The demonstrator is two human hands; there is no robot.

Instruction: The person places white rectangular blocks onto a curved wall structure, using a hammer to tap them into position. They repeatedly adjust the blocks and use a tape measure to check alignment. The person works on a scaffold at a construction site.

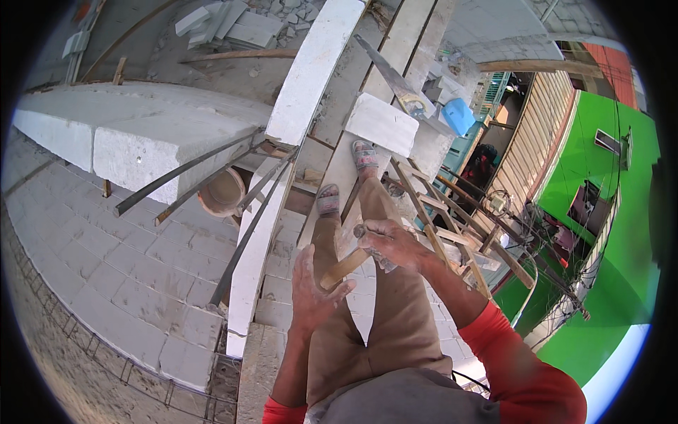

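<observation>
My right hand (392, 244) is closed around a dusty tool with a pale wooden handle (345, 268), held over my thighs; the fingers hide much of its other end, so its kind is unclear. To its left, my left hand (314, 290) is open with its fingers stretched forward and the thumb apart, close by the handle's free end. I cannot tell whether it touches the wood. Beyond my feet a white block (382, 124) lies on the planks, and a handsaw (390, 75) with a yellowish handle rests just past it.
I stand on narrow planks (332, 173) above a block wall. Dark steel bars (191, 169) jut out on the left beside a round bucket (222, 192) and a long white block wall (134, 162). A wooden ladder (441, 212) leans at the right, near a blue container (458, 116).
</observation>
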